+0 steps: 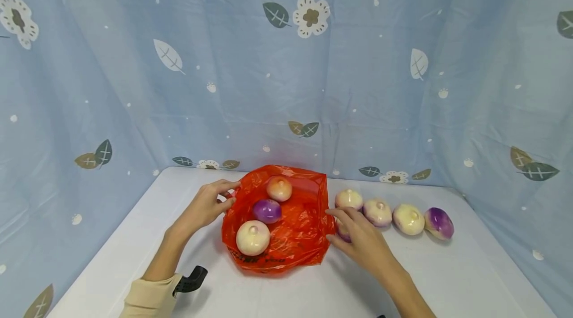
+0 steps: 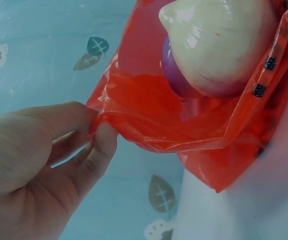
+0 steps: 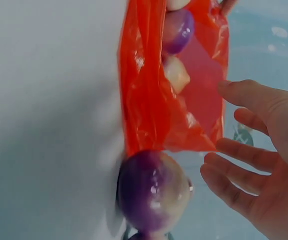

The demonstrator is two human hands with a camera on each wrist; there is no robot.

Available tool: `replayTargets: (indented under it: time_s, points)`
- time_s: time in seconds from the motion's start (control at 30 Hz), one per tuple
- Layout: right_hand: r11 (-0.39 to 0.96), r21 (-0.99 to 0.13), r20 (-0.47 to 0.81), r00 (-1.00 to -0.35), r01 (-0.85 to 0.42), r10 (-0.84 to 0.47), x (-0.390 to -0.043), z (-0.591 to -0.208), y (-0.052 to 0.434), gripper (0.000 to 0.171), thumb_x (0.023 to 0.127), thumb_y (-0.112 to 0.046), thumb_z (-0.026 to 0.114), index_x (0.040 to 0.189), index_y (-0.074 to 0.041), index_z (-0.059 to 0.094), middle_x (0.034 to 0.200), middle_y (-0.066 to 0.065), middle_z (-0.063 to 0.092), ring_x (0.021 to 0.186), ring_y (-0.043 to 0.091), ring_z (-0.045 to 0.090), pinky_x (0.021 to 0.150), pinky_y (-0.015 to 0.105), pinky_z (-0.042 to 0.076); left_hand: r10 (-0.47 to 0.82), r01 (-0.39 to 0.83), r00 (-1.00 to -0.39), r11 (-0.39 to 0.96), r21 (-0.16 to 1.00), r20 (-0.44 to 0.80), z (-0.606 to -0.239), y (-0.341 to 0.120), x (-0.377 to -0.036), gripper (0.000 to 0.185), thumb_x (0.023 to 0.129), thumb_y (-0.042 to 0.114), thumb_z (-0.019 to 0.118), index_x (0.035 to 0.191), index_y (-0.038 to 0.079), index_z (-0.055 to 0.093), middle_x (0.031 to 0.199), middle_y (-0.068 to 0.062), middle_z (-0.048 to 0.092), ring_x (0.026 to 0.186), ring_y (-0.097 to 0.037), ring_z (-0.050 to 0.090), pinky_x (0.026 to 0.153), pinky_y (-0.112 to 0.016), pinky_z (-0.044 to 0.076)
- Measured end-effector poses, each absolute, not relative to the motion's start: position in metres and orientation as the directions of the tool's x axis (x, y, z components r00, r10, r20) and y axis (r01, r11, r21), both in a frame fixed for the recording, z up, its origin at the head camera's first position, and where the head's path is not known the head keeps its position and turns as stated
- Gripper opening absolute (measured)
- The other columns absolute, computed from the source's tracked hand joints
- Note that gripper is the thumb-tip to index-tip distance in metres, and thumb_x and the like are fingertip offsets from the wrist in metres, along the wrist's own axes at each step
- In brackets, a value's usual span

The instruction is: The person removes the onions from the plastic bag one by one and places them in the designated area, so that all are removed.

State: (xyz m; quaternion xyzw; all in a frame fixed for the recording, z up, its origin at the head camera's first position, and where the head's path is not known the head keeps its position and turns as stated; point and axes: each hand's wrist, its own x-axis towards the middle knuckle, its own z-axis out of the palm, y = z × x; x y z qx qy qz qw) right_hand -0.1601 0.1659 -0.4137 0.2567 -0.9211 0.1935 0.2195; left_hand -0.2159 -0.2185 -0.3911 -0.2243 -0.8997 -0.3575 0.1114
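Note:
A thin red plastic bag (image 1: 300,231) lies on the table with its mouth spread wide. Inside it sit three glossy turnips: a cream one (image 1: 253,238) at the front, a purple one (image 1: 267,211) and an orange-tinted one (image 1: 279,188). At the bag's left rim, my left hand (image 2: 48,155) pinches the plastic between thumb and fingers. My right hand (image 1: 362,241) is at the right rim, fingers spread and loosely bent, fingertips close to the plastic; the right wrist view shows nothing in its grasp. Its fingers partly cover a purple-and-white turnip (image 3: 154,192) beside the bag.
Right of the bag, more turnips stand in a row: a pinkish one (image 1: 348,199), a pale one (image 1: 377,212), a yellowish one (image 1: 409,219) and a purple one (image 1: 439,223). A blue patterned curtain (image 1: 250,84) hangs behind and beside the white table (image 1: 250,298).

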Motion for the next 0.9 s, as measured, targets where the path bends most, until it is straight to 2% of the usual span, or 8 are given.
replayTargets:
  time_s: [0.13,0.37,0.47,0.6,0.9]
  points:
    - [0.8,-0.256,0.473,-0.792,-0.543,-0.386,-0.162,-0.414,0.154,0.053,0.078,-0.033,0.082,0.126,-0.026,0.062,0.119,-0.005,0.064,0.106,0.016,0.063,0.092,0.041,0.055,0.321,0.475,-0.879,0.651,0.593,0.353,-0.391,-0.219,-0.215,0.039,0.087,-0.001,0.066,0.127,0.0,0.064,0.117,-0.014,0.069,0.087,-0.021,0.068,0.069,-0.026,0.061]
    - [0.813,-0.288,0.363,-0.843,-0.506,-0.396,-0.162,-0.413,0.135,0.054,0.08,-0.037,0.08,0.129,-0.029,0.059,0.115,-0.005,0.064,0.098,0.013,0.066,0.079,0.035,0.06,0.327,0.481,-0.876,0.647,0.592,0.355,-0.391,-0.217,-0.215,0.039,0.088,-0.001,0.065,0.127,0.0,0.065,0.116,-0.013,0.069,0.088,-0.021,0.068,0.069,-0.026,0.061]
    - [0.799,-0.306,0.337,-0.844,-0.518,-0.418,-0.161,-0.413,0.128,0.054,0.08,-0.036,0.08,0.129,-0.027,0.06,0.113,-0.004,0.064,0.101,0.016,0.066,0.079,0.037,0.06,0.329,0.482,-0.876,0.644,0.595,0.354,-0.391,-0.216,-0.216,0.039,0.088,-0.001,0.065,0.127,0.0,0.065,0.116,-0.014,0.069,0.088,-0.021,0.068,0.069,-0.025,0.061]
    - [0.785,-0.295,0.327,-0.83,-0.544,-0.452,-0.161,-0.412,0.12,0.052,0.081,-0.037,0.079,0.128,-0.026,0.059,0.111,-0.002,0.066,0.096,0.016,0.067,0.079,0.036,0.06,0.32,0.473,-0.88,0.649,0.596,0.351,-0.391,-0.217,-0.216,0.039,0.088,-0.001,0.066,0.126,0.0,0.065,0.117,-0.014,0.069,0.088,-0.021,0.068,0.069,-0.026,0.061]
    - [0.766,-0.27,0.288,-0.808,-0.584,-0.515,-0.165,-0.416,0.103,0.05,0.084,-0.04,0.075,0.128,-0.024,0.059,0.117,0.0,0.067,0.101,0.021,0.069,0.088,0.044,0.058,0.318,0.468,-0.883,0.657,0.591,0.346,-0.391,-0.219,-0.216,0.038,0.088,0.0,0.066,0.126,0.0,0.065,0.117,-0.014,0.069,0.088,-0.022,0.069,0.069,-0.027,0.061]
